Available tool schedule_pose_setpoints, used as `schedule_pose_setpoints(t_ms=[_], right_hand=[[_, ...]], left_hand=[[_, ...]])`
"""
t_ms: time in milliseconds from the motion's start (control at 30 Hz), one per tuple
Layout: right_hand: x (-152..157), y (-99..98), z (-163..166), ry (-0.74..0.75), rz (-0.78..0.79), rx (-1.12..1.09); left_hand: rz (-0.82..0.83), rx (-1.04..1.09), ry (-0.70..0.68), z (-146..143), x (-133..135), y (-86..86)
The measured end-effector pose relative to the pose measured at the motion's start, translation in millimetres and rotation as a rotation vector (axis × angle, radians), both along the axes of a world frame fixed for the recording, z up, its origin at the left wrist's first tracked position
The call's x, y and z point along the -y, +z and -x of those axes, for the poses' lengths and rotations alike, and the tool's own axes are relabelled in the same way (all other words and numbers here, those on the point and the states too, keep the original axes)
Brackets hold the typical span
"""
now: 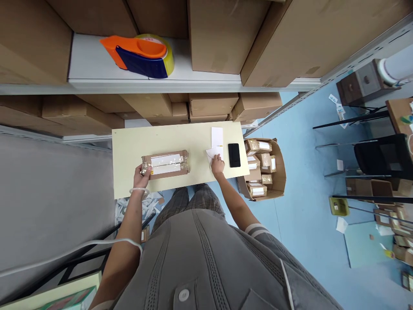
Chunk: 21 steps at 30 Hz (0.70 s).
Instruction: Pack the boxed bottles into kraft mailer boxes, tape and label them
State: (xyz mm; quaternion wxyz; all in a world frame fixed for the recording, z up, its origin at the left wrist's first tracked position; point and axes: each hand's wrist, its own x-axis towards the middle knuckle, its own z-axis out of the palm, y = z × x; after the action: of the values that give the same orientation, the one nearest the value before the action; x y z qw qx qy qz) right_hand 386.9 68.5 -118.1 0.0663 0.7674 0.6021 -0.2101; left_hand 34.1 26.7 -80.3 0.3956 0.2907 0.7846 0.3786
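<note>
A flat cardboard box (170,168) lies on the pale yellow tabletop (129,145), wrapped in clear tape, with white labels along its top. My left hand (142,176) grips its left end, thumb on top and fingers at the side. Further right, my right hand (217,165) has its fingers closed at the lower edge of a white paper label (213,152), whose corner is lifted or folded. Behind it lies another white label (217,136). A black phone (234,155) rests just right of my right hand.
Above the table, a shelf (206,85) holds large cartons and an orange and blue tape dispenser (142,56). An open carton (281,172) of small taped boxes stands right of the table. Paper scraps (122,211) lie below left. A chair (380,155) stands far right.
</note>
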Motion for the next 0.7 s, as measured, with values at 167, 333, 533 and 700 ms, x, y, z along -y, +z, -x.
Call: schedule_pose_setpoints(t_ms=[167, 333, 533, 700], right_hand=[[3.5, 7.1, -6.2, -0.191, -0.088, -0.140], [13.8, 19.8, -17.3, -0.424, -0.440, -0.379], [39.9, 32.2, -15.0, -0.695, -0.598, -0.533], [61.2, 26.8, -8.9, -0.756, -0.604, -0.594]], left_hand=[[-0.190, -0.327, -0.042, -9.6, -6.4, 36.6], [-0.581, -0.543, -0.206, -64.8, -11.8, 101.2], [-0.063, 0.291, -0.715, -191.4, -17.8, 73.6], [0.317, 0.544, -0.723, -268.0, -18.0, 5.2]])
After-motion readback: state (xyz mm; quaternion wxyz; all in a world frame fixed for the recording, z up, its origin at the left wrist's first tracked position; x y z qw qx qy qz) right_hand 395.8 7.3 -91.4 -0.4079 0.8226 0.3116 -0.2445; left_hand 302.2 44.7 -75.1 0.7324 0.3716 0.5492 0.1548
